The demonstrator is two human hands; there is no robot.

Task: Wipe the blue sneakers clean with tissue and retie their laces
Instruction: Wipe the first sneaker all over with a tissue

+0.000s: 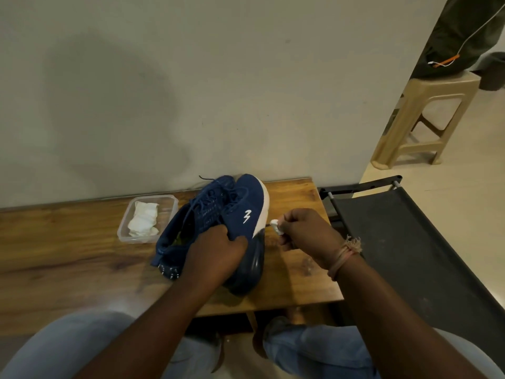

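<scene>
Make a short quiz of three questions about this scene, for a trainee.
1. True or false: the left hand holds a sneaker at its opening.
2. What does the right hand pinch? A) a lace only B) a tissue wad C) a brush
3. Fill in: the spare tissue lies in a clear ____ on the table.

Key: 1 true; 2 B; 3 tub.
</scene>
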